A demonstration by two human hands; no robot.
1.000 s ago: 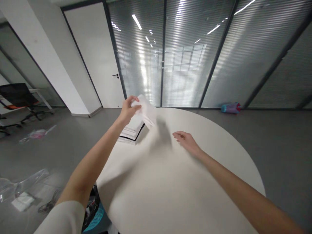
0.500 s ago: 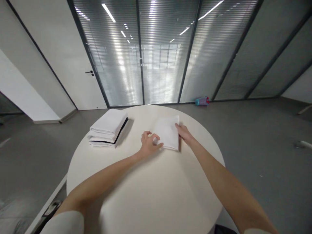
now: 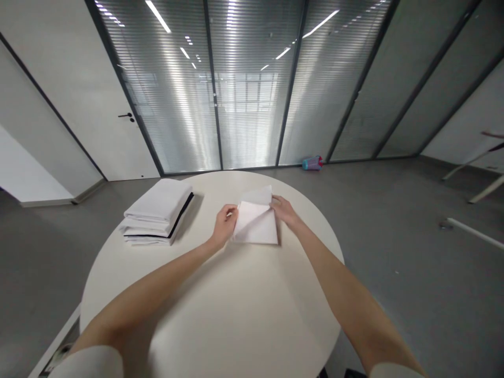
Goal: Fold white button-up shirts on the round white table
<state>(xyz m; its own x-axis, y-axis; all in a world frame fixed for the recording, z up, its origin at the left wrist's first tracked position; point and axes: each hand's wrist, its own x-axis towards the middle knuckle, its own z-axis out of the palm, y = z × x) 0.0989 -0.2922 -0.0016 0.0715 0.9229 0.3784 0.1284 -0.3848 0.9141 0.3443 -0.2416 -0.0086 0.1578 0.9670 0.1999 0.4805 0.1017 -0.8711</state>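
A folded white cloth lies at the far middle of the round table, its upper layer raised so that an edge runs across between my hands. My left hand is closed, thumb and fingers pinching the raised layer at its left corner. At the right edge, the fingers of my right hand are closed on the same cloth. Behind the raised layer, a flat part of the cloth shows. To the left of my left hand sits a stack of folded white cloths, with a black edge along one of the lower layers.
The round white table stands before a glass partition with blinds. A blue and purple cylindrical object lies on the floor by the partition. A door with a black handle is at the left. Pale furniture legs show at the right.
My left hand has moved away from me, lifting the near edge of the cloth's upper layer. My right hand stays at the right edge. The view has turned slightly right.
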